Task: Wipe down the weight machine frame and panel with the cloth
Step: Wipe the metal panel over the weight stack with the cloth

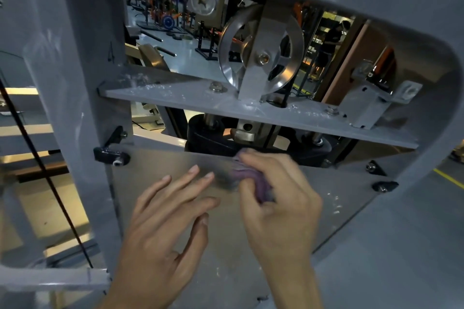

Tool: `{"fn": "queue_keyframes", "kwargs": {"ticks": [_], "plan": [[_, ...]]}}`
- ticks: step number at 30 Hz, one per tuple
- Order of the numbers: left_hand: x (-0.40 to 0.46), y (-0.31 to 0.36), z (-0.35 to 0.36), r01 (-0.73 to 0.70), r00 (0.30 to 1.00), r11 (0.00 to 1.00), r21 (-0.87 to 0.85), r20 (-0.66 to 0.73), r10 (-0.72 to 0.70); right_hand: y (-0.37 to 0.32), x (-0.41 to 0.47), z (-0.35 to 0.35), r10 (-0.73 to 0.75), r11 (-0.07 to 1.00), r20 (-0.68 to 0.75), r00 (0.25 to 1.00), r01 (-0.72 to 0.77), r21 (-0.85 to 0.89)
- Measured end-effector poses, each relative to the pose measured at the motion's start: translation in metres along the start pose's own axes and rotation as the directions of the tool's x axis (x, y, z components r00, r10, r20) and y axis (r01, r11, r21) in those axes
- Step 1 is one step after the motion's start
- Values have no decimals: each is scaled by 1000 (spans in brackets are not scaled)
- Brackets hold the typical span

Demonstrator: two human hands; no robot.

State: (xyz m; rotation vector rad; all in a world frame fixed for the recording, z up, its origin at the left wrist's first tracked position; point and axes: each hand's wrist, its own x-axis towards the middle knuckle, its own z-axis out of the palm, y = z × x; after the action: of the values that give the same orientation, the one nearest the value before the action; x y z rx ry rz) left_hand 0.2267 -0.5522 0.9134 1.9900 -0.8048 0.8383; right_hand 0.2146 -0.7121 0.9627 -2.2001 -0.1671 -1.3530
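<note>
While a thin black cable point(37, 158) runs down along the far left side, the grey frame point(82, 98) of the weight machine stands just beside it, with a small black clip point(110, 153) at the top left corner of the panel. The panel point(155, 160) is a clear sheet bolted flat onto the frame, and it has smudges and white specks on it.

The left hand point(165, 228) lies on the panel near its lower middle. Its fingers are straight and spread out, pressing flat on the sheet, and it holds nothing.

Above the panel, a grey flat bar point(195, 100) goes across the frame, with dusty white bits on it. A shiny silver wheel point(261, 50) stands on top of that bar, near the middle.

The right hand point(278, 198) is just beside the left one, close to the top edge of the panel. Its fingers are curled round a bunched-up purple cloth point(251, 178), which touches the sheet. This hand and the cloth look blurry.

More black clips point(384, 185) sit at the right edge of the panel. Behind the frame there are gym racks point(163, 0) well apart from the hands.
</note>
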Motion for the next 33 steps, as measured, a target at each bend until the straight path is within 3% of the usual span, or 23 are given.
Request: {"fn": "queue_keyframes", "kwargs": {"ticks": [4, 10, 17, 24, 30, 33], "plan": [[1, -4, -3, 1, 1000, 1000, -13, 9, -1, -6, 5, 4, -20, 999, 77, 997, 17, 43], [0, -9, -5, -23, 1000, 999, -48, -13, 23, 14, 15, -24, 163, 980, -128, 978, -175, -90], [2, -15, -6, -49, 999, 996, -72, -10, 48, -21, 16, 20, 13, 1000, 43, 999, -12, -21], [-2, -21, -9, -51, 999, 994, -94, 12, 52, -1, 25, -14, 138, 972, -88, 987, -152, -177], [-2, -22, -12, -67, 998, 992, -105, -12, 66, -36, 18, 32, 6, 1000, 117, 993, -3, -23], [-3, -25, -17, -59, 998, 993, -104, -13, 58, -31, 21, 24, 31, 999, 60, 998, -30, -9]]}}
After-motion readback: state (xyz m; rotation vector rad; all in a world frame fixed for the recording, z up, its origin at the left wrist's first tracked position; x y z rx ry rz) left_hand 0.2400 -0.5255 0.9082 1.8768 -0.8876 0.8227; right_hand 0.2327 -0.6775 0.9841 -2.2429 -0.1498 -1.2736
